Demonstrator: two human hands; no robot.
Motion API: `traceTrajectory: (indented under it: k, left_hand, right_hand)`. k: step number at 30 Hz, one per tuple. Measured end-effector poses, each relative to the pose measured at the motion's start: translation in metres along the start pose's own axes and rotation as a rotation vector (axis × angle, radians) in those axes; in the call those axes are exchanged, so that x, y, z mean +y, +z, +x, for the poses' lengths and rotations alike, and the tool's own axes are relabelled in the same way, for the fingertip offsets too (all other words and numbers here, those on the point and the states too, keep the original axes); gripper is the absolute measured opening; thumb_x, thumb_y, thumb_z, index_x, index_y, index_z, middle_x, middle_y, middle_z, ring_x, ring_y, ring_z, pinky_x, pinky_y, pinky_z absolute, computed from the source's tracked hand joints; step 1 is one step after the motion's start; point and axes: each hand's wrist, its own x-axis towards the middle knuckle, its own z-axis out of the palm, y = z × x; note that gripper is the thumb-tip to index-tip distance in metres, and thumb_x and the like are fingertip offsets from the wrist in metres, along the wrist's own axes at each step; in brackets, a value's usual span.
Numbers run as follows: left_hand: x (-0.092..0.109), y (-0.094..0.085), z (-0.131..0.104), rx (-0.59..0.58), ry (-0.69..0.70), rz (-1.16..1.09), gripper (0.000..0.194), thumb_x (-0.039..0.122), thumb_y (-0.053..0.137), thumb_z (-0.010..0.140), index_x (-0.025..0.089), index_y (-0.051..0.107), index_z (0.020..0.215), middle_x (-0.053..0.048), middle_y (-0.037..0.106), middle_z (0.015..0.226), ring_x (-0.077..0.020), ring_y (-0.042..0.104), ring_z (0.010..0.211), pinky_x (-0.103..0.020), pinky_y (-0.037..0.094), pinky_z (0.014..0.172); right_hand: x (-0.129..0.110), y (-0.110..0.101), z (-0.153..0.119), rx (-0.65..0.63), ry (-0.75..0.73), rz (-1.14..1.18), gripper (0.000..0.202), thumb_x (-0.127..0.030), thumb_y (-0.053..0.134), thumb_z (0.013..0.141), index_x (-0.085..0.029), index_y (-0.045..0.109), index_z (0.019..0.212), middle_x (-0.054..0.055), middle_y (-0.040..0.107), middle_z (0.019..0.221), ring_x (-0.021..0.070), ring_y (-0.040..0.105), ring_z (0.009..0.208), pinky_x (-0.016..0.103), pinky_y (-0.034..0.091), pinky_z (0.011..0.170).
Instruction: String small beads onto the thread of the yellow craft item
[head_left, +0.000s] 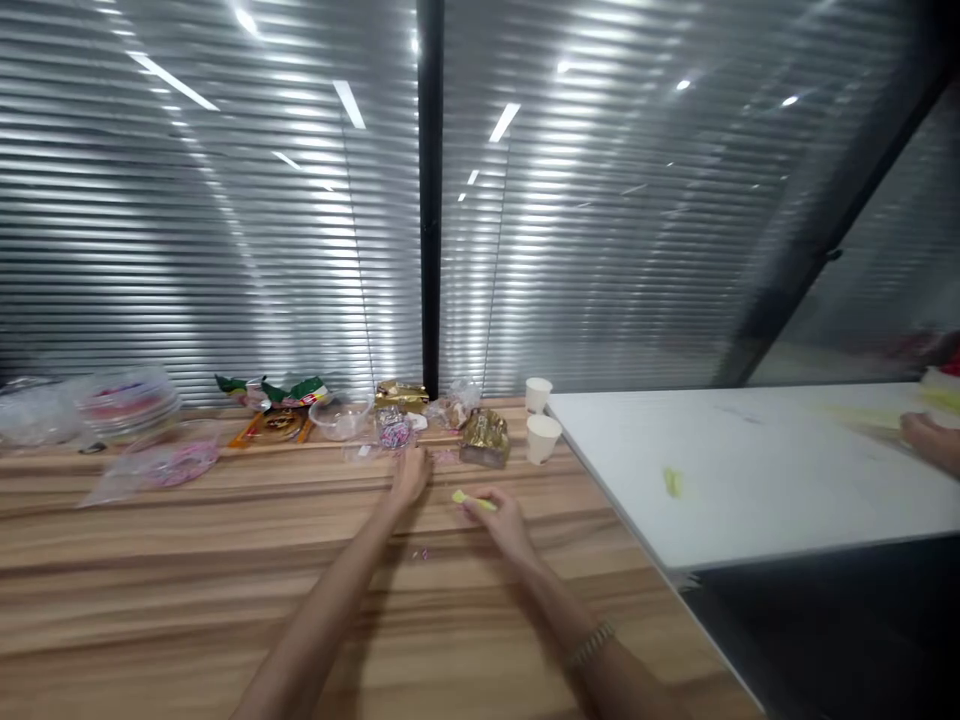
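My left hand [411, 476] reaches to the small items at the back of the wooden table, its fingers drawn together. What they grip, if anything, is too small and blurred to make out. Just behind it lies a clear bag of small pink and purple pieces [394, 430]. Closer to the middle, my right hand [504, 522] pinches a small yellow strip [460, 496] between thumb and fingers, above the tabletop. A few tiny purple bits [424, 553] are scattered between my forearms. Beyond my right hand sits a crumpled gold foil pack [484, 438].
Two paper cups [542, 440] stand at the table's right edge. Leftward along the back are a clear plastic bowl [341, 415], green snack wrappers [292, 392] and stacked clear containers [127, 405]. Another person's hand [930, 438] is over the white table [750, 450], which holds a yellow piece [673, 482].
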Motion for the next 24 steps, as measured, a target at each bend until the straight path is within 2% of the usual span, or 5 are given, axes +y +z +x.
traceTrajectory:
  k: [7, 12, 17, 21, 24]
  left_hand:
    - [-0.005, 0.007, 0.009, 0.119, -0.054, -0.212, 0.017, 0.019, 0.048, 0.075, 0.010, 0.062, 0.073, -0.013, 0.064, 0.081, -0.0232, 0.057, 0.080, -0.032, 0.039, 0.074]
    - [-0.001, 0.001, -0.038, 0.086, -0.050, -0.431, 0.028, 0.034, 0.050, 0.075, 0.011, 0.066, 0.074, -0.009, 0.068, 0.075, -0.0191, 0.060, 0.067, -0.027, 0.043, 0.064]
    - [-0.004, -0.006, -0.096, -0.007, -0.059, -0.571, 0.033, 0.043, 0.055, 0.071, 0.011, 0.067, 0.070, -0.007, 0.067, 0.064, -0.0170, 0.058, 0.056, -0.023, 0.042, 0.051]
    - [-0.010, -0.011, -0.111, 0.024, -0.067, -0.593, 0.031, 0.040, 0.052, 0.074, 0.012, 0.063, 0.071, -0.006, 0.066, 0.066, -0.0156, 0.057, 0.058, -0.023, 0.042, 0.054]
    - [-0.009, -0.010, -0.112, 0.022, -0.041, -0.603, 0.030, 0.038, 0.046, 0.079, 0.012, 0.061, 0.074, -0.005, 0.064, 0.068, -0.0146, 0.056, 0.059, -0.024, 0.043, 0.055]
  right_hand:
    - [0.010, 0.000, 0.005, -0.044, 0.049, 0.113, 0.041, -0.045, 0.071, 0.054, -0.018, 0.042, 0.065, 0.002, 0.063, 0.062, 0.0177, 0.062, 0.061, 0.028, 0.047, 0.058]
    - [0.020, 0.003, 0.006, -0.134, -0.022, 0.086, 0.037, -0.048, 0.062, 0.065, -0.019, 0.041, 0.075, -0.004, 0.057, 0.059, 0.0105, 0.053, 0.049, 0.022, 0.040, 0.048]
    - [0.023, 0.004, 0.005, -0.220, -0.057, -0.002, 0.036, -0.045, 0.057, 0.071, -0.018, 0.047, 0.092, -0.002, 0.057, 0.065, 0.0099, 0.051, 0.051, 0.023, 0.041, 0.052]
    - [0.021, 0.000, 0.005, -0.236, -0.009, -0.028, 0.040, -0.043, 0.064, 0.063, -0.016, 0.056, 0.091, 0.004, 0.062, 0.082, 0.0134, 0.056, 0.065, 0.027, 0.045, 0.060]
    - [0.013, 0.002, -0.001, -0.328, 0.073, 0.010, 0.042, -0.043, 0.067, 0.061, -0.013, 0.061, 0.090, 0.005, 0.064, 0.080, 0.0139, 0.057, 0.067, 0.028, 0.045, 0.066]
